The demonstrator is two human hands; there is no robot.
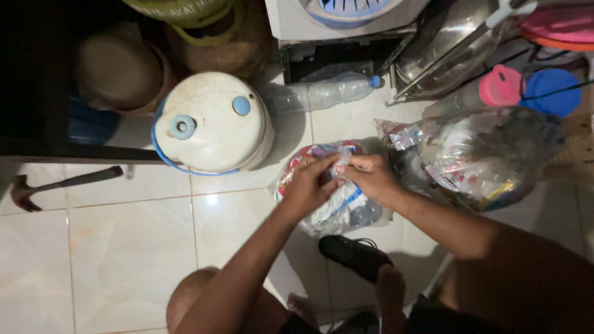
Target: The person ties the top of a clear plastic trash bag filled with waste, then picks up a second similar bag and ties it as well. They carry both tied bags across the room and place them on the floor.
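— Hands' status?
— Left hand [307, 184] and right hand [366, 176] both pinch the neck of the small plastic bag [331, 204] at frame centre (larger bag [479, 154] just right).

Both forearms are bare, no sleeves, watch or rings; legs and feet are bare too

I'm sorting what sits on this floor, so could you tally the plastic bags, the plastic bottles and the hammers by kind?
Clear plastic bags: 2, the small bag gripped by the left hand and right hand, and the big bag beside it
Plastic bottles: 1, the clear bottle
Hammers: 1, the hammer
Total: 4
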